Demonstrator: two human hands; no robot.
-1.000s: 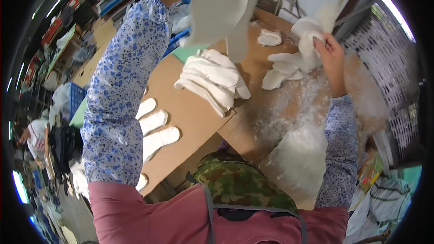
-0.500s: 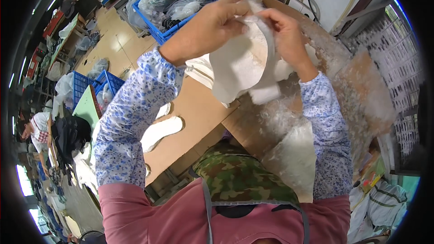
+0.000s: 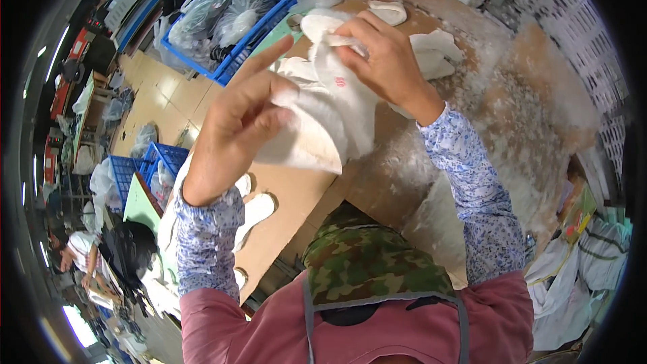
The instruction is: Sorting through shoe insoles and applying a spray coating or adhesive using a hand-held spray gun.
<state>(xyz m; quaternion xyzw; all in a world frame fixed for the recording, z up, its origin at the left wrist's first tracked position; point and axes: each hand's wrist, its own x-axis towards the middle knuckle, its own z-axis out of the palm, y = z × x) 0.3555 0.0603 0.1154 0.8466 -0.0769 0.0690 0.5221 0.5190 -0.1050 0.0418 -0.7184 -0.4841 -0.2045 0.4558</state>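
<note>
A soft white fleece piece [image 3: 352, 111] with a small red mark hangs between my hands above the brown work surface [image 3: 286, 185]. My right hand [image 3: 387, 61] is closed on its upper part, fingers curled over the cloth. Lower down, my left hand [image 3: 239, 118] pinches a flap between thumb and bent fingers, its index finger stretched up and away. The flap is turned so that a smooth, slightly tan face shows. Behind my right hand lie more white fleece pieces [image 3: 435, 54]. Insole-shaped white pieces [image 3: 256, 216] rest on the surface by my left sleeve.
Loose white fluff [image 3: 499, 114] covers the surface on the right. A blue crate [image 3: 226, 74] with plastic-bagged goods stands at the far left, and smaller blue crates [image 3: 125, 185] sit nearer. Another person [image 3: 84, 253] is at the left edge. White sacks [image 3: 566, 283] lie at the lower right.
Both hands have come lower and nearer, the left hand moving left. The fleece piece has been turned, showing its red mark, and the hands are farther apart.
</note>
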